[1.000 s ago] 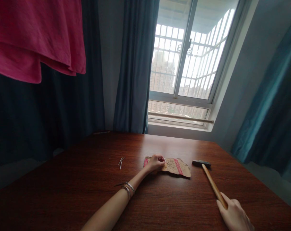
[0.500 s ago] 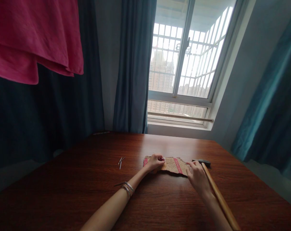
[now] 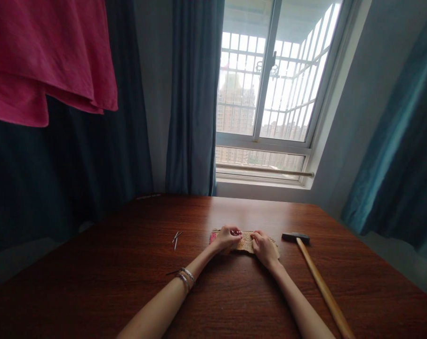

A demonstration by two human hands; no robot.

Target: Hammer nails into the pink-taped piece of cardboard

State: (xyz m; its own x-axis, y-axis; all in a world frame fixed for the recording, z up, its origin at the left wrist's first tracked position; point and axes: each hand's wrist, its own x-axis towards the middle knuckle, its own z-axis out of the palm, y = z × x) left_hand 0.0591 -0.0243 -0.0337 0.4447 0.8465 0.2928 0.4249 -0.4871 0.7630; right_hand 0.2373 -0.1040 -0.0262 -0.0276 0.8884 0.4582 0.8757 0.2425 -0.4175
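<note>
A torn piece of cardboard (image 3: pixel 246 240) with many small holes and pink stripes lies flat on the wooden table (image 3: pixel 128 263). My left hand (image 3: pixel 227 238) rests on its left end, fingers curled and pinched at a small point on top. My right hand (image 3: pixel 265 248) lies over its right part, fingers bent down onto it. A hammer (image 3: pixel 315 278) with a long wooden handle lies on the table to the right, untouched, its dark head (image 3: pixel 295 238) pointing left.
A few loose nails (image 3: pixel 177 237) lie to the left of the cardboard. A pink cloth (image 3: pixel 51 56) hangs at the upper left. Blue curtains (image 3: pixel 195 103) frame a barred window (image 3: pixel 269 89) beyond the table's far edge.
My right hand let go of the hammer handle and moved left onto the cardboard. The hammer now lies free on the table. My left hand stayed put.
</note>
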